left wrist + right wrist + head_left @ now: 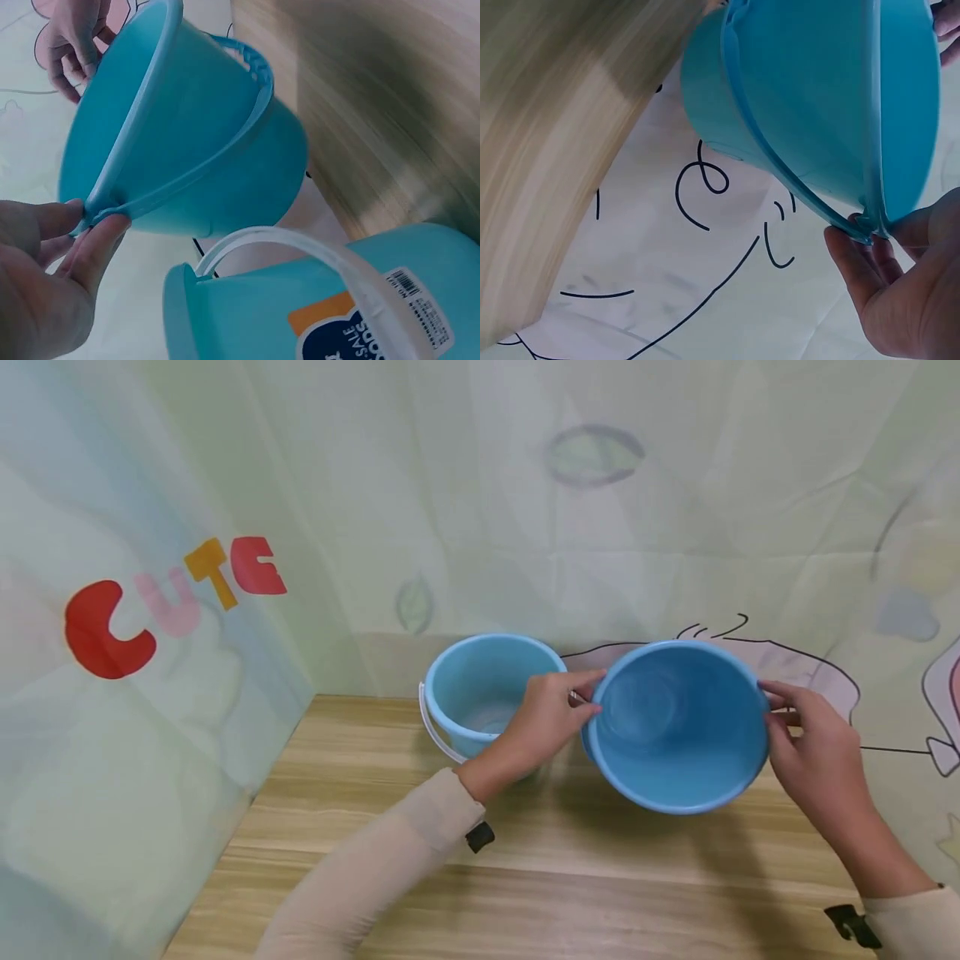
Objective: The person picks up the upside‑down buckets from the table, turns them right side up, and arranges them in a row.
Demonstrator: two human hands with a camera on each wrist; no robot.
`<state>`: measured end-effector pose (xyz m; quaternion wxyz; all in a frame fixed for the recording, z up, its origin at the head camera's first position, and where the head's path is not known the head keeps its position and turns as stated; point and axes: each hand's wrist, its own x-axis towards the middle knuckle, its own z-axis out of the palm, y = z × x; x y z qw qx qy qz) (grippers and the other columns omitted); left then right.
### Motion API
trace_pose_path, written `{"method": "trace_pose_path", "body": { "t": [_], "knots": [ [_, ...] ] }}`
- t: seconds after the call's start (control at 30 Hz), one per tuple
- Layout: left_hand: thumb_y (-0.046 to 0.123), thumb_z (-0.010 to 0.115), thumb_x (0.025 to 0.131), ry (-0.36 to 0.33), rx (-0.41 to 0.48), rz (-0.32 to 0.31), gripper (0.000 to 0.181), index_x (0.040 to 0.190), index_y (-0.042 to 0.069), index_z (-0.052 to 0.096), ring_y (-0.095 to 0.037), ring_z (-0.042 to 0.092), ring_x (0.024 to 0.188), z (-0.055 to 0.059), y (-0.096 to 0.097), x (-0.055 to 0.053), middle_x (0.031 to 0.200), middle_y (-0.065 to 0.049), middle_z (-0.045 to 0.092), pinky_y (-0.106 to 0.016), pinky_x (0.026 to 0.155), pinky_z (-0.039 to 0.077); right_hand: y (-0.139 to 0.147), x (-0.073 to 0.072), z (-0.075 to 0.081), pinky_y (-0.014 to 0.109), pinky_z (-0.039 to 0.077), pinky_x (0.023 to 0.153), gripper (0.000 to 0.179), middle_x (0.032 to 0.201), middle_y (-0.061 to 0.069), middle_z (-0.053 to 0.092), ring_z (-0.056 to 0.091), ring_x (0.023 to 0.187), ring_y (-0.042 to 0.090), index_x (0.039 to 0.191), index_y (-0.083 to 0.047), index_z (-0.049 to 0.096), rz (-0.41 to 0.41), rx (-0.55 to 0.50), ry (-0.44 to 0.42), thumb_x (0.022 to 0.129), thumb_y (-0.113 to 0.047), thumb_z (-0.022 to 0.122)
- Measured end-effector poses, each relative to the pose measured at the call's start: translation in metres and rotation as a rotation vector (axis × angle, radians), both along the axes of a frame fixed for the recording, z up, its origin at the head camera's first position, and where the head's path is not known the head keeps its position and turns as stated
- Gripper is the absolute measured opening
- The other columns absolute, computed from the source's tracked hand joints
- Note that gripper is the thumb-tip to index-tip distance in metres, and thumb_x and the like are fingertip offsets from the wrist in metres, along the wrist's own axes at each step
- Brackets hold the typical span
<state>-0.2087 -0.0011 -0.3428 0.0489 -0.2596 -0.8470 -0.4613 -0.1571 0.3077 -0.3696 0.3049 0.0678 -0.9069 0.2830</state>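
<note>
A blue bucket (682,727) is held tilted above the table, its mouth facing the head camera and its inside bare. My left hand (551,710) pinches its rim at the left, where the blue handle (202,169) joins. On the opposite side my right hand (817,743) pinches the rim by the other handle joint, as the right wrist view shows. The handle hangs down along the outside wall. Just left of it a lighter blue bucket (472,681) with a white handle (435,727) stands upright on the table, partly hidden behind my left hand and forearm.
The wood-grain table (360,827) runs up to a printed cloth backdrop (487,485) at the back and left. A label (420,307) with a barcode is on the standing bucket's side. Dark straps (480,837) show at both sleeve cuffs.
</note>
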Motion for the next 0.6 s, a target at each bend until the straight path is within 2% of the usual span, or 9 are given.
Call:
{"method": "trace_pose_path", "body": {
  "t": [0.07, 0.13, 0.17, 0.23, 0.43, 0.6],
  "knots": [
    [0.005, 0.074, 0.094, -0.025, -0.023, 0.015, 0.048, 0.141, 0.009, 0.064, -0.019, 0.077, 0.089, 0.002, 0.0, -0.003, 0.101, -0.009, 0.078, -0.018, 0.07, 0.059, 0.0, -0.003, 0.001, 0.02, 0.058, 0.075, 0.042, 0.115, 0.028, 0.066, 0.07, 0.096, 0.049, 0.138, 0.002, 0.06, 0.006, 0.01, -0.014, 0.096, 0.005, 0.064],
    [0.006, 0.075, 0.094, -0.041, -0.045, 0.029, 0.048, 0.14, 0.01, 0.065, -0.017, 0.076, 0.087, 0.004, 0.0, -0.007, 0.1, -0.008, 0.078, -0.018, 0.068, 0.058, 0.0, -0.006, 0.003, 0.042, 0.062, 0.075, 0.041, 0.116, 0.03, 0.066, 0.069, 0.096, 0.05, 0.137, 0.004, 0.06, 0.014, 0.02, -0.038, 0.097, 0.004, 0.064],
    [0.006, 0.075, 0.094, -0.047, -0.055, 0.037, 0.047, 0.14, 0.01, 0.065, -0.016, 0.075, 0.085, 0.004, 0.0, -0.009, 0.099, -0.008, 0.078, -0.018, 0.068, 0.058, 0.001, -0.008, 0.004, 0.045, 0.063, 0.075, 0.04, 0.117, 0.031, 0.066, 0.069, 0.097, 0.051, 0.138, 0.004, 0.059, 0.015, 0.025, -0.054, 0.098, 0.003, 0.063],
    [0.006, 0.075, 0.094, -0.071, -0.062, 0.045, 0.048, 0.14, 0.01, 0.065, -0.014, 0.074, 0.08, 0.006, 0.0, -0.012, 0.098, -0.008, 0.078, -0.018, 0.067, 0.057, 0.001, -0.011, 0.005, 0.067, 0.054, 0.076, 0.041, 0.119, 0.032, 0.065, 0.067, 0.098, 0.053, 0.139, 0.004, 0.058, 0.015, 0.035, -0.095, 0.099, 0.0, 0.063],
    [0.006, 0.072, 0.096, -0.168, -0.037, 0.051, 0.048, 0.142, 0.008, 0.063, -0.013, 0.067, 0.062, 0.009, 0.001, -0.019, 0.093, -0.007, 0.073, -0.02, 0.057, 0.055, 0.002, -0.019, 0.012, 0.068, 0.058, 0.071, 0.04, 0.115, 0.034, 0.065, 0.067, 0.097, 0.055, 0.14, 0.004, 0.057, 0.02, 0.058, -0.183, 0.101, -0.005, 0.059],
    [0.006, 0.072, 0.095, -0.2, -0.046, 0.059, 0.046, 0.141, 0.007, 0.064, -0.013, 0.068, 0.062, 0.012, 0.003, -0.028, 0.093, -0.01, 0.075, -0.021, 0.056, 0.056, 0.002, -0.029, 0.017, 0.065, 0.059, 0.07, 0.04, 0.115, 0.034, 0.065, 0.068, 0.096, 0.056, 0.14, 0.003, 0.057, 0.012, 0.085, -0.253, 0.102, -0.008, 0.056]
  ]
}}
